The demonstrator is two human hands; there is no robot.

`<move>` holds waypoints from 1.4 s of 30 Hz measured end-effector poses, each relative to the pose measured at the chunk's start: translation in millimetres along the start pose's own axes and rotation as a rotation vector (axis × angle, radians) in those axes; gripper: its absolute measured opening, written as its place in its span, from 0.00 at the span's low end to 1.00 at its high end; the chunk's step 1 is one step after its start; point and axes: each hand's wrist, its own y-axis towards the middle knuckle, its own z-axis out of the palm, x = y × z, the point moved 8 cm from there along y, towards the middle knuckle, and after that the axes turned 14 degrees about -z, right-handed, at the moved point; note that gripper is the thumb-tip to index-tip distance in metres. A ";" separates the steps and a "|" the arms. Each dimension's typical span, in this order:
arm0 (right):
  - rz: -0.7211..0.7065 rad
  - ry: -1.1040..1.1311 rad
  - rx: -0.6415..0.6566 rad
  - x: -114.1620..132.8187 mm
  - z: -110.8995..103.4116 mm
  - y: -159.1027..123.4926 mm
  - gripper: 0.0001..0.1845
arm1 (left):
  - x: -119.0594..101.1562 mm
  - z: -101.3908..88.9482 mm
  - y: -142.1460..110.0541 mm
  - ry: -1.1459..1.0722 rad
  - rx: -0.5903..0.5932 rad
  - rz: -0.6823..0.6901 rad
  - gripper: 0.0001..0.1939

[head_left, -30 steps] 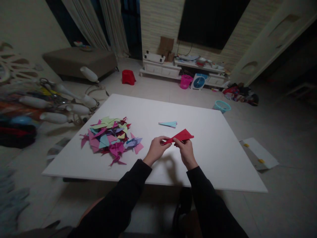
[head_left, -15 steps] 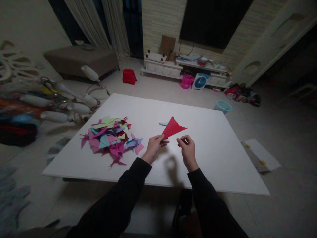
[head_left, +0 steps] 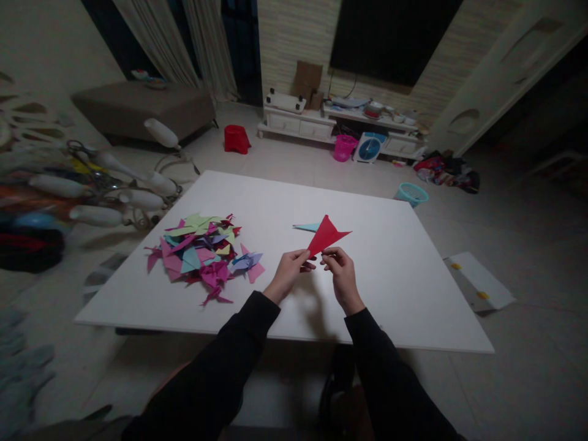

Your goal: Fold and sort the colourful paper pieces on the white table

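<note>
A piece of red folded paper, pointed at its corners, is held above the white table. My left hand is closed on its lower left end, thumb on top. My right hand has its fingers pinched at the paper's lower edge; the fingertips partly hide the contact. Behind the red piece, a light blue folded paper lies on the table, partly covered from view. To the left is a pile of folded paper cranes in pink, green, blue, purple and red.
The white table spreads under both hands. Beyond it on the floor stand a teal basket, a red stool, a pink bin and a blue-and-white fan. A lamp with white shades is close to the table's left edge.
My right hand has moved left and up to the red paper's lower edge. The red paper has shifted slightly right and turned, showing more of the light blue piece.
</note>
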 end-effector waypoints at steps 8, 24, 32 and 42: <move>0.044 0.103 -0.215 -14.7 -14.3 -0.3 0.18 | 2.7 14.1 -1.6 0.137 0.118 -0.028 0.17; 0.179 0.268 -0.173 -27.4 -3.4 -3.7 0.23 | 11.8 31.1 -9.5 0.298 0.283 -0.106 0.15; 0.062 0.122 -0.215 -27.0 -13.1 -1.4 0.16 | -15.2 20.2 -19.5 0.368 0.013 0.175 0.16; 0.073 0.130 -0.125 -18.7 -3.9 -3.3 0.20 | -10.4 14.1 -17.6 0.163 0.012 0.106 0.16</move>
